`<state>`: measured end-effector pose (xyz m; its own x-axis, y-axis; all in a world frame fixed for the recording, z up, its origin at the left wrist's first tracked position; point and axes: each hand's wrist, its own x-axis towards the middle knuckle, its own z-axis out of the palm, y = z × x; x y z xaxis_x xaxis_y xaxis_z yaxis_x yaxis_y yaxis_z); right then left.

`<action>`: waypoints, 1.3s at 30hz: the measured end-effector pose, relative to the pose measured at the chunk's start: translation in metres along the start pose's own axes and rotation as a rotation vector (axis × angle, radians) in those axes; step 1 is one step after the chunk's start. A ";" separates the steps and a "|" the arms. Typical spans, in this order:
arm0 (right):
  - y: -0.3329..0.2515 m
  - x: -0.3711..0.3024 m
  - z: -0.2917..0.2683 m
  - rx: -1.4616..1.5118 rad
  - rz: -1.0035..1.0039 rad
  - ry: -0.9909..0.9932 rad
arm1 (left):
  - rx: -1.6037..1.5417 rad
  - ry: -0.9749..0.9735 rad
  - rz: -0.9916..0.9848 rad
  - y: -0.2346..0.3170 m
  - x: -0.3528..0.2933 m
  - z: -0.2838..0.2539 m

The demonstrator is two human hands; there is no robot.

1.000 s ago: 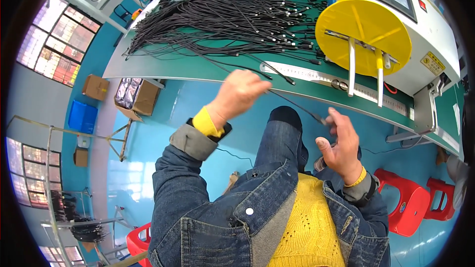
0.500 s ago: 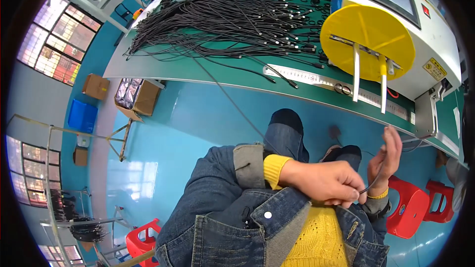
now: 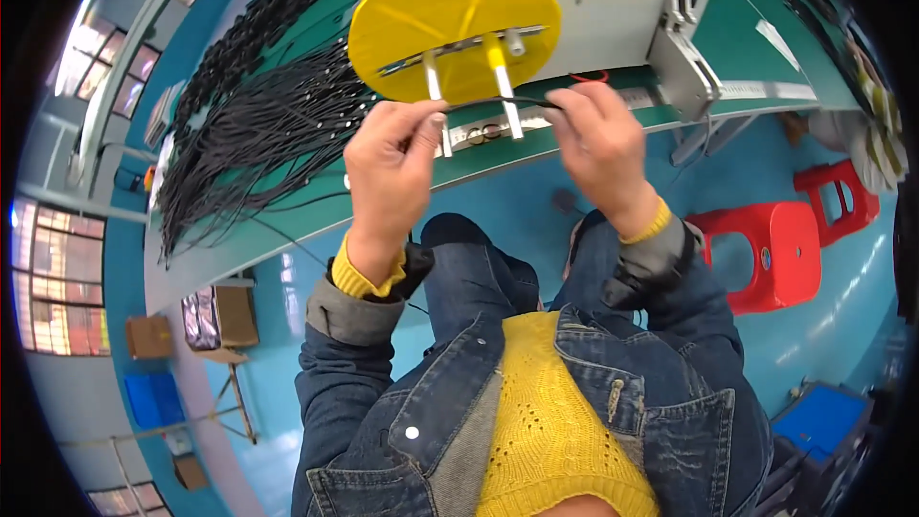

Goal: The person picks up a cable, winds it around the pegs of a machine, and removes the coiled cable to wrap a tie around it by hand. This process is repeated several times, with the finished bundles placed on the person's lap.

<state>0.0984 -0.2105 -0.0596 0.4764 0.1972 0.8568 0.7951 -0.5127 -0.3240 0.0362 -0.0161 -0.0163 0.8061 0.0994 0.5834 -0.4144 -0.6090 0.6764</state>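
A thin black cable (image 3: 525,100) runs nearly level between my hands. My left hand (image 3: 391,165) pinches one part of it, thumb against fingers. My right hand (image 3: 601,146) grips it farther right with bent fingers. Between them, the cable crosses two pale prongs (image 3: 508,115) that stick out of a round yellow disc (image 3: 455,14); whether it touches them I cannot tell. The disc is on the front of a white machine (image 3: 593,14) standing on the green-topped table (image 3: 278,225).
Many black cables (image 3: 258,129) lie heaped left of the machine. A steel ruler (image 3: 756,89) lies along the table, and a metal bracket (image 3: 687,72) stands at the machine's right side. Red stools (image 3: 771,254) stand on the blue floor at right. Cardboard boxes (image 3: 235,316) are at left.
Both hands have risen from in front of my chest to the yellow disc and moved apart, with the cable stretched between them. My view has swung to the right.
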 end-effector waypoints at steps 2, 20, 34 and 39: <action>0.003 0.003 0.014 -0.023 0.004 0.037 | -0.019 0.017 0.015 -0.014 0.010 0.004; 0.032 -0.045 0.027 0.134 0.373 0.005 | -0.424 0.095 -0.231 -0.051 0.028 0.013; 0.028 -0.115 -0.009 0.206 0.638 -0.399 | -0.088 0.103 0.016 -0.048 0.005 -0.007; 0.023 -0.115 -0.007 0.256 0.675 -0.497 | 0.203 0.067 0.249 -0.034 0.003 -0.005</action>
<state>0.0590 -0.2508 -0.1630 0.9366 0.2909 0.1951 0.3157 -0.4598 -0.8300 0.0502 0.0090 -0.0350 0.6581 -0.0253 0.7525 -0.4974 -0.7649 0.4093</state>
